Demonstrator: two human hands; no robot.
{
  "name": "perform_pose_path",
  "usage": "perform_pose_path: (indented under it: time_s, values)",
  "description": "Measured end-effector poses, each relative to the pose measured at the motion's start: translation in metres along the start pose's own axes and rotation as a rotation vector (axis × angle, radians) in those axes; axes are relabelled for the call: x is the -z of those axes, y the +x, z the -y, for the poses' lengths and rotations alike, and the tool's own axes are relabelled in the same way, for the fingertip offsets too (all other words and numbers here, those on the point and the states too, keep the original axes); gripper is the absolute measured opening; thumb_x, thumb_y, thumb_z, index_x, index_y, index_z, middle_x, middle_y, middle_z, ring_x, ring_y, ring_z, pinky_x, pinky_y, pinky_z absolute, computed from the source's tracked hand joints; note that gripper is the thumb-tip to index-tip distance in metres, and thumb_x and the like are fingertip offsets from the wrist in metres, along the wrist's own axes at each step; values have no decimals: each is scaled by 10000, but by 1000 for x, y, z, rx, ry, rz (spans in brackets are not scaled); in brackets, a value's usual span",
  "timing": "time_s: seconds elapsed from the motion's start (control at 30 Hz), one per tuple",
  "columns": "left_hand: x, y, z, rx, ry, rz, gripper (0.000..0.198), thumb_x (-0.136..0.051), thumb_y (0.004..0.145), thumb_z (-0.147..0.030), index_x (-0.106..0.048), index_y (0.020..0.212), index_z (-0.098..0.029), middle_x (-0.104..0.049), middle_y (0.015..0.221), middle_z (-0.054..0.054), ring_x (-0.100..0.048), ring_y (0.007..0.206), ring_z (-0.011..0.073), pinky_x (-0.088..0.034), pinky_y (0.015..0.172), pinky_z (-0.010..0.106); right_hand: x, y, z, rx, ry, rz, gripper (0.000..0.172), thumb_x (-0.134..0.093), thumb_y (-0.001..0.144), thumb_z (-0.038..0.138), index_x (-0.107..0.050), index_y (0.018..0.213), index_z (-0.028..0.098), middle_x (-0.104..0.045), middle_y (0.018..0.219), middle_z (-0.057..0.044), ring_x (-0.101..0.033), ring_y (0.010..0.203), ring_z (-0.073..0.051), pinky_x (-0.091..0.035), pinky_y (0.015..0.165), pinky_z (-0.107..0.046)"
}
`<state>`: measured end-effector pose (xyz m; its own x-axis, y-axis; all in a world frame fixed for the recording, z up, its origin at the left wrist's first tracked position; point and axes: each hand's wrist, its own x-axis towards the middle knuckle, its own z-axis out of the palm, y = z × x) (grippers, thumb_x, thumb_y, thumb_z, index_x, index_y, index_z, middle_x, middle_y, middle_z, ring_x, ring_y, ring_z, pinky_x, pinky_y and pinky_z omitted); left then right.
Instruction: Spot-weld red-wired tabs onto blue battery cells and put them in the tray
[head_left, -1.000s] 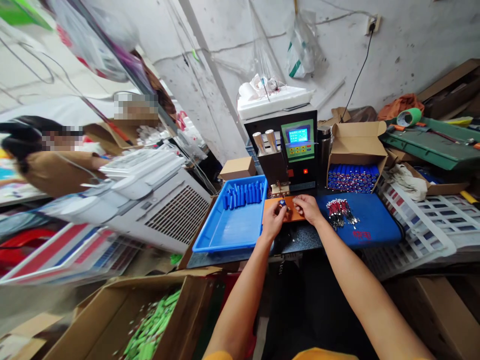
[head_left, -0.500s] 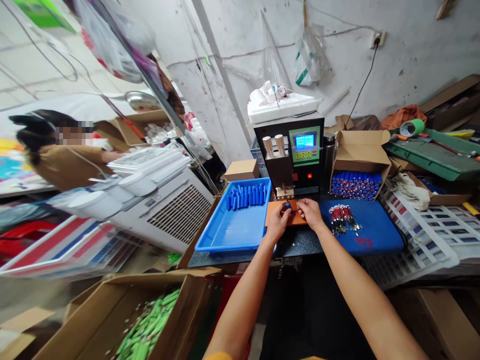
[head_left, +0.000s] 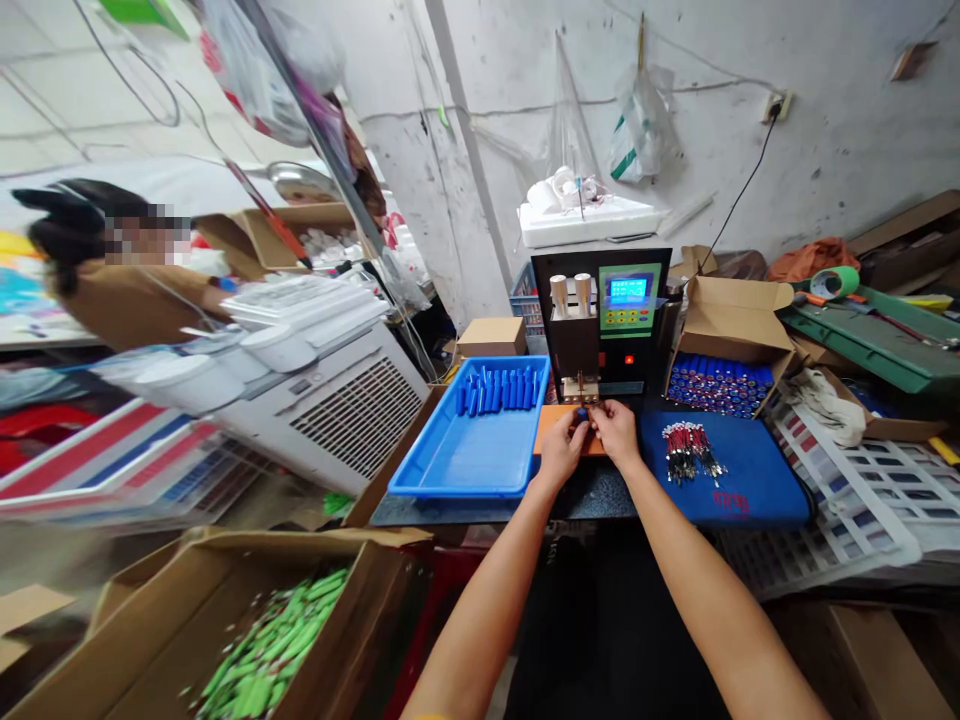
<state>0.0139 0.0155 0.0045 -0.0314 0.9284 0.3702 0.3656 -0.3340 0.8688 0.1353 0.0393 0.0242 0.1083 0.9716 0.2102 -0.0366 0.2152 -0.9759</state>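
My left hand [head_left: 561,450] is closed round a blue cylindrical battery cell [head_left: 583,413], mostly hidden by the fingers. Opposite it, my right hand [head_left: 616,430] pinches something too small to make out at the cell's end. Both hands rest over an orange block [head_left: 551,430], right under the electrodes [head_left: 582,388] of a black spot welder [head_left: 615,375] with a lit blue display. To the left, a blue tray [head_left: 454,491] bears a row of blue cells [head_left: 499,390]. Red and black wire leads [head_left: 686,450] lie on a blue mat [head_left: 750,465] at the right.
Behind the mat stands a cardboard box [head_left: 731,315] stacked with blue cells. Lower left, another carton [head_left: 161,610] contains green wrapped pieces [head_left: 277,645]. A white plastic crate [head_left: 847,490] borders the right side. Farther left, a person [head_left: 124,300] sits beyond a grey vented unit [head_left: 352,420].
My hands have come closer together, and the cell is nearer the electrodes. The camera view has shifted slightly, so the welder sits farther right in the picture.
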Motion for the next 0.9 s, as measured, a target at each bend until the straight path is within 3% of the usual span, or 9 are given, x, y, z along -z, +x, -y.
perform_pose_path:
  time_s: [0.3, 0.5, 0.9]
  values:
    - [0, 0, -4, 0, 128, -18, 304, -515, 917, -288, -642, 1168, -174, -721, 1001, 87, -662, 829, 194, -503, 757, 295, -1, 2, -5, 72, -146, -19, 298, -595, 773, 492, -634, 728, 199, -644, 617, -22, -586, 617, -186, -417, 533, -260]
    - [0, 0, -3, -11, 117, -22, 309, -510, 919, -284, -642, 1175, -173, -717, 1045, 97, -666, 937, 215, -505, 842, 323, -3, 2, -3, 78, -151, 1, 283, -594, 777, 463, -633, 714, 190, -654, 631, -26, -578, 617, -182, -417, 543, -262]
    - [1, 0, -6, 14, 114, -14, 300, -512, 917, -289, -643, 1161, -174, -720, 1023, 90, -674, 909, 211, -506, 853, 328, -3, 2, 0, 65, -142, -11, 270, -605, 763, 453, -641, 721, 189, -656, 636, -28, -579, 617, -185, -426, 550, -267]
